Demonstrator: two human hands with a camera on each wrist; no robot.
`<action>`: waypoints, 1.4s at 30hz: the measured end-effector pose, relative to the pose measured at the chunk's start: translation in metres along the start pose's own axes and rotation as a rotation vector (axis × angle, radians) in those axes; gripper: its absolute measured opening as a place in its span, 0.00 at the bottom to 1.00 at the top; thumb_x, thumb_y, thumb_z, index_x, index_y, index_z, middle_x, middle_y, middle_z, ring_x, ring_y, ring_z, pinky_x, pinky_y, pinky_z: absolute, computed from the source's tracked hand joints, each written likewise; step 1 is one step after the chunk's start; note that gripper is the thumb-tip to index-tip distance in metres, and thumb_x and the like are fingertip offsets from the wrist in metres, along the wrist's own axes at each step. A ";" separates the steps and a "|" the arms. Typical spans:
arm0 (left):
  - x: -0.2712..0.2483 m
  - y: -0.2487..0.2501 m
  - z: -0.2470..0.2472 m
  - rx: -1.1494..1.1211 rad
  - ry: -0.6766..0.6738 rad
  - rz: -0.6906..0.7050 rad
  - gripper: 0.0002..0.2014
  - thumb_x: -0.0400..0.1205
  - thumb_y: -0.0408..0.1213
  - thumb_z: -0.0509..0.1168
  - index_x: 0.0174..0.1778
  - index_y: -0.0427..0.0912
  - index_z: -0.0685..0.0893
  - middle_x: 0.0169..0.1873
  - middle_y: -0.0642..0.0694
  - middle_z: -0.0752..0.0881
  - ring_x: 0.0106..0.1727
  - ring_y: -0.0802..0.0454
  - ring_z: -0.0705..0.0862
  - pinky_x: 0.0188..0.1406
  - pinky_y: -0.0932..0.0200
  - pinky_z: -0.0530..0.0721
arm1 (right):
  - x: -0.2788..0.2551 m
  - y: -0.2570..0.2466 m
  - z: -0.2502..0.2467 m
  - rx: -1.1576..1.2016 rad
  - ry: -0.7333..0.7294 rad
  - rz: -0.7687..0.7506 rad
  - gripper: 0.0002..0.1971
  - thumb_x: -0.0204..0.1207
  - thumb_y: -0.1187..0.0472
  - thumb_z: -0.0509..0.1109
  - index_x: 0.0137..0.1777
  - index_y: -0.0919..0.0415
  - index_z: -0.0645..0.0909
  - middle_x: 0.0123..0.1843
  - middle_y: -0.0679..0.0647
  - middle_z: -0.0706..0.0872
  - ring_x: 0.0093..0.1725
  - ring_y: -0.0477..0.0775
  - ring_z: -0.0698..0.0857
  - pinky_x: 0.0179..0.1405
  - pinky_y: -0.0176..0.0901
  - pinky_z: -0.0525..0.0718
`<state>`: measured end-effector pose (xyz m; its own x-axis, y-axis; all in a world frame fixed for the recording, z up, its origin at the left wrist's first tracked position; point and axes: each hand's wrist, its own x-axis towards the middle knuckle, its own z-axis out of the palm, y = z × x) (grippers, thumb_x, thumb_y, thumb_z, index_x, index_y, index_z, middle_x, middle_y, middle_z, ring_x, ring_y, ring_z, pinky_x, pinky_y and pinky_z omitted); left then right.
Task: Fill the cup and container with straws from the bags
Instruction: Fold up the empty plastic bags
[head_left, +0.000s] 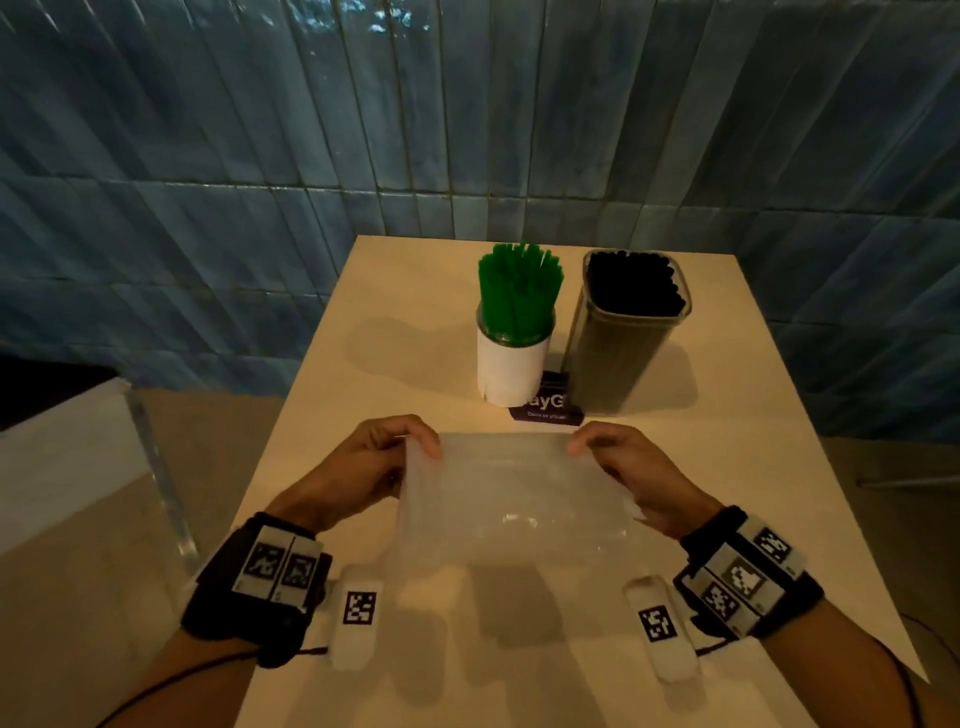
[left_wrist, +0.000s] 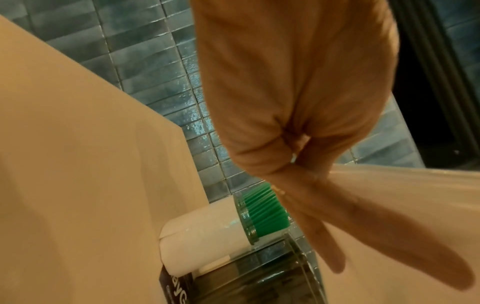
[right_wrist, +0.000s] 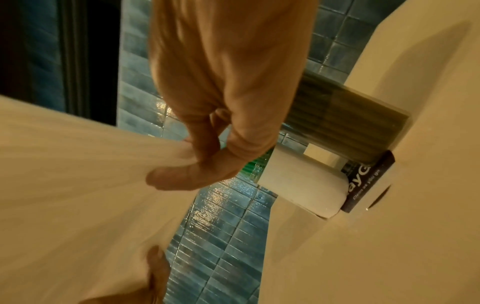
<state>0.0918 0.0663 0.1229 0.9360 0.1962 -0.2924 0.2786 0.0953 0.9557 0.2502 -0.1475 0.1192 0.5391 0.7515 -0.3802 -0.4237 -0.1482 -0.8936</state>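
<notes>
Head view: a clear plastic bag (head_left: 511, 499) is stretched flat between both hands at 6 o'clock on the table (head_left: 405, 291) — it looks empty.
Left hand (head_left: 363, 467): thumb and fingers pinching the bag's left edge.
Right hand (head_left: 631, 470): pinching the right edge the same way.
Cup (head_left: 513, 364): white, at 12 o'clock, packed with green straws (head_left: 519, 291) that fan above its rim.
Container (head_left: 626, 338): clear, just to the right of the cup, full of black straws (head_left: 634, 283) to the top.
Card (head_left: 546, 408): dark, printed, standing at the foot of both vessels.
Risk, reach: if the bag is swept toward 12 o'clock, a trailing edge or wrist could catch the green fan — the tall, narrow cup would probably tip.
Risk, static: thin film may cling to the fingers on release and drag across the table.
Risk, count: I cannot tell whether any straw is left inside the film.
</notes>
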 end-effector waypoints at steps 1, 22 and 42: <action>-0.001 0.003 0.000 -0.001 -0.002 -0.015 0.29 0.82 0.20 0.52 0.23 0.51 0.86 0.31 0.52 0.84 0.34 0.54 0.82 0.30 0.60 0.81 | 0.002 0.001 0.002 -0.054 0.026 -0.020 0.15 0.75 0.82 0.57 0.33 0.68 0.78 0.22 0.46 0.83 0.22 0.38 0.81 0.18 0.25 0.75; -0.018 -0.014 0.044 0.094 0.213 0.086 0.22 0.69 0.57 0.74 0.55 0.50 0.84 0.46 0.53 0.90 0.49 0.53 0.89 0.43 0.55 0.89 | 0.004 0.007 0.000 -0.474 0.376 -0.507 0.31 0.71 0.82 0.62 0.29 0.42 0.87 0.44 0.43 0.88 0.47 0.44 0.86 0.50 0.39 0.85; -0.018 -0.005 0.031 0.582 -0.014 0.010 0.34 0.68 0.56 0.76 0.69 0.63 0.71 0.54 0.61 0.84 0.51 0.67 0.84 0.47 0.74 0.81 | -0.008 -0.016 0.020 -0.803 -0.154 -0.172 0.31 0.72 0.66 0.75 0.72 0.44 0.70 0.67 0.46 0.81 0.67 0.44 0.78 0.73 0.48 0.74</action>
<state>0.0803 0.0318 0.1248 0.9409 0.1810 -0.2864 0.3384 -0.4593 0.8213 0.2378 -0.1382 0.1416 0.4184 0.8765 -0.2380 0.3345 -0.3924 -0.8568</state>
